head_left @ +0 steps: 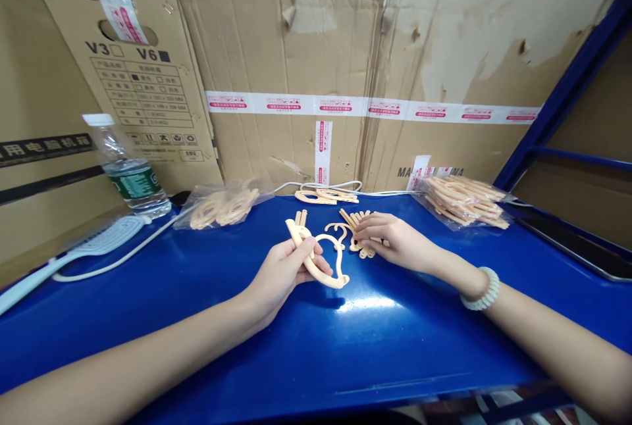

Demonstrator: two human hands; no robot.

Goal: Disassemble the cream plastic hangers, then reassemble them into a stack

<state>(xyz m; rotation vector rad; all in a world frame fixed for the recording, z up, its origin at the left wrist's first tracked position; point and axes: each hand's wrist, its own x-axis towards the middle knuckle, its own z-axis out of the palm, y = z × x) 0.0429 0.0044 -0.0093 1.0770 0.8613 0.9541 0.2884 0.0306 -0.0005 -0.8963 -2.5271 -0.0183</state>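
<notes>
Forearms [187, 341] aslant, hands [281, 267] near each other, left around cream pieces [322, 276].

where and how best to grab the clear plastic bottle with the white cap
I'd wrap the left hand, once free of its peach plastic pieces, around the round, green-labelled middle of the bottle, from the front right, above the pale blue plastic brush by its foot: the bottle stands upright, with printed brown cardboard behind.

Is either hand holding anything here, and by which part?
The left hand holds a curved piece by its left side, thumb on top. The right hand is at the small pieces; a grip cannot be told.
</notes>
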